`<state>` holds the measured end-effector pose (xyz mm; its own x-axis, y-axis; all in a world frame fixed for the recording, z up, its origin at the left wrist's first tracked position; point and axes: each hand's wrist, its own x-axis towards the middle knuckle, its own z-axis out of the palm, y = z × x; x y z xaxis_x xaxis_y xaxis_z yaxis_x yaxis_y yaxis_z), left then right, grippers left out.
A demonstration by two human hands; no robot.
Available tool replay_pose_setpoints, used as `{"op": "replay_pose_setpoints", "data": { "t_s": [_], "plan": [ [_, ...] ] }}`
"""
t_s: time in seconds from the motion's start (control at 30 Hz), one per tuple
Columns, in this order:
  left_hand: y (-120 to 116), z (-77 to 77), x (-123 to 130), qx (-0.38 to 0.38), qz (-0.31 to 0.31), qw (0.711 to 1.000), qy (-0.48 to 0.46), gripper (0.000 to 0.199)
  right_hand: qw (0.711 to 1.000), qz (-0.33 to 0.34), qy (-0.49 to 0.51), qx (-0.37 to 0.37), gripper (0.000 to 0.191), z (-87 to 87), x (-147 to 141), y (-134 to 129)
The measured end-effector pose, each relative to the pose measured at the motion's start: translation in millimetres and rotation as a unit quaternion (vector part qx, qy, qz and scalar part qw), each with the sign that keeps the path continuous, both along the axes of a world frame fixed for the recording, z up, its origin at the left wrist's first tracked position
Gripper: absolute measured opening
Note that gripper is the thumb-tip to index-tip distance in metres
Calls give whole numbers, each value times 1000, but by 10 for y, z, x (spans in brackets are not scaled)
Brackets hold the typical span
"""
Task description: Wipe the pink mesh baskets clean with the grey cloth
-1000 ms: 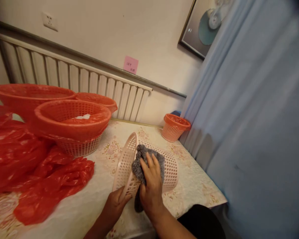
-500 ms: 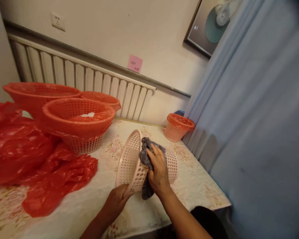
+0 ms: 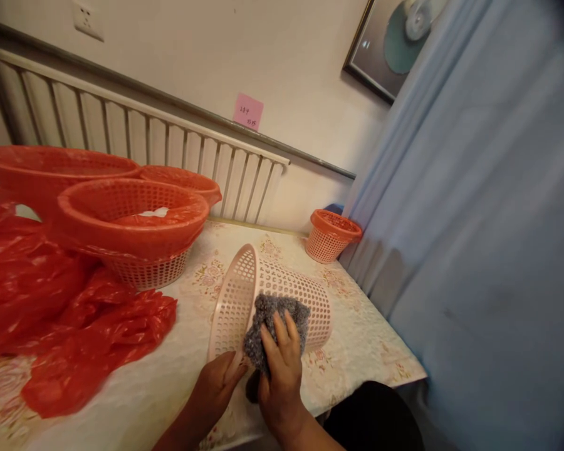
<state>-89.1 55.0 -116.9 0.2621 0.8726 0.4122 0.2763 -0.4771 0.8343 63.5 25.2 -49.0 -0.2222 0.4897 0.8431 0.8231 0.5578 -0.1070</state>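
Note:
A pale pink perforated basket (image 3: 301, 288) lies on its side on the flowered tablecloth, its wide mouth facing left. My left hand (image 3: 216, 382) grips the lower part of the rim, fingers wrapped round it. A fuzzy dark grey cloth (image 3: 282, 310) is pressed against the basket's outer side, near the rim. My right hand (image 3: 282, 369) lies over the cloth with fingers spread, holding it to the basket. Some of the cloth hangs below, beside the right palm.
Baskets lined with red bags (image 3: 134, 210) stand at the left, with crumpled red bags (image 3: 108, 338) before them. A smaller lined basket (image 3: 329, 238) stands by the blue curtain (image 3: 474, 219). A radiator (image 3: 169, 141) runs along the wall behind the table (image 3: 366, 332).
My right hand and the cloth have moved down the basket's side, closer to my left hand. More of the basket's upper side shows. The view has shifted slightly.

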Motion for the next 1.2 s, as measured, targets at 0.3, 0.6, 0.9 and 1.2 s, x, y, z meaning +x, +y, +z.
{"op": "replay_pose_setpoints", "data": {
  "t_s": [0.3, 0.6, 0.9, 1.2],
  "plan": [
    [43, 65, -22, -42, 8, 999, -17, 35, 997, -52, 52, -18, 68, 57, 659, 454],
    [53, 32, -3, -55, 3, 998, -28, 34, 947, -184, 258, -50, 58, -204, 1517, 659],
    [45, 56, 1, -51, 12, 998, -37, 31, 983, -55, 133, -113, 66, 501, 796, 804],
    [10, 100, -27, -54, -8, 997, -53, 33, 998, 16, 48, -46, 76, 454, -61, 273]
  ]
}}
